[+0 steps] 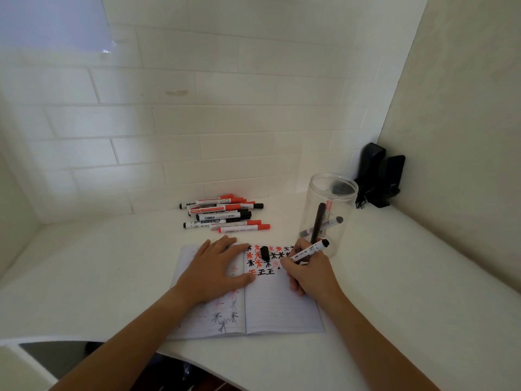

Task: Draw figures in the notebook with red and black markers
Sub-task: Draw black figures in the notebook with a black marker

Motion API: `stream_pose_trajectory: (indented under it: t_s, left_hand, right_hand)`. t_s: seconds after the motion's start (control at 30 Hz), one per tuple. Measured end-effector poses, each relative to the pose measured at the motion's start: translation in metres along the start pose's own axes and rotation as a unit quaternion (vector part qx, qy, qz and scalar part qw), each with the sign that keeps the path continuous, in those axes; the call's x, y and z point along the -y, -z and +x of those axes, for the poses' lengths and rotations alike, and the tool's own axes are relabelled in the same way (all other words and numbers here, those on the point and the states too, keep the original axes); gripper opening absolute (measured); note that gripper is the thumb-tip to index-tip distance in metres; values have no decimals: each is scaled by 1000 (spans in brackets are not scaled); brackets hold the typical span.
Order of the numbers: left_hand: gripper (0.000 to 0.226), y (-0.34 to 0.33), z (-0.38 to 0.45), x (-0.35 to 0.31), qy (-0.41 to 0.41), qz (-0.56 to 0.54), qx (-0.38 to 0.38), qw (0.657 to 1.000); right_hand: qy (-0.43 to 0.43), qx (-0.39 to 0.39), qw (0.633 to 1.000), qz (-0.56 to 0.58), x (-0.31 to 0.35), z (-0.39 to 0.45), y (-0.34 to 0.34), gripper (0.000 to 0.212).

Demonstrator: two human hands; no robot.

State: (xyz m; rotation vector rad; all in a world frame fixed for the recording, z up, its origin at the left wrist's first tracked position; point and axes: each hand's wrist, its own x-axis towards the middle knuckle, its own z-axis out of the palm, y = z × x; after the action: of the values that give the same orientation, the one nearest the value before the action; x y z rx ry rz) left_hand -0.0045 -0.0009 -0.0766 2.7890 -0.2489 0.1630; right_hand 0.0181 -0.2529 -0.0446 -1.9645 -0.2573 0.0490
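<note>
An open lined notebook (279, 309) lies on the white table in front of me. Its right page carries rows of red and black star figures and a line of red and black characters. My left hand (217, 266) lies flat across the left page and the fold. My right hand (307, 273) grips a black marker (308, 252) with its tip down on the right page, beside the last character. A loose black cap (264, 253) rests on the stars.
A pile of several red and black markers (225, 214) lies behind the notebook. A clear plastic jar (328, 213) with markers inside stands just right of my right hand. A black device (380, 179) fills the back right corner. The table's front edge curves near me.
</note>
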Motion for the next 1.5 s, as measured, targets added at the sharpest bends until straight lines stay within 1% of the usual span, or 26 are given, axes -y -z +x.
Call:
stream_pose_trajectory:
  t_s: [0.2,0.37,0.47,0.8,0.97,1.17,1.33,1.5]
  left_hand:
    - [82,2,0,-2,2,-1,4,1000]
    - [93,1,0,0,3,2,6,1000]
    - [95,0,0,0,2,6,7,1000]
    - [92,0,0,-1,1,0,3,1000]
    - [82,1,0,-2,3,-2,3,1000]
    - [94,1,0,0,-1,-3,3,1000]
    - [95,1,0,0,-2,-1,4,1000]
    - [97,1,0,0,-1,5,7,1000]
  right_hand:
    - [5,2,1000,-4,1,0,0,26]
    - [5,3,1000,-14,0,-1,-1,27]
    - [0,-2,1000,-8,0,-1,-1,28]
    - [-19,-24,1000,2,-4,2,-1,25]
    - [-11,-16,1000,-4,-2,1,-1,26]
    - [-18,-8,1000,-8,0,0,-1,26]
    - [-16,-4,1000,-14,0,0,0,25]
    - [-18,-24,1000,2,-2,1,-1,26]
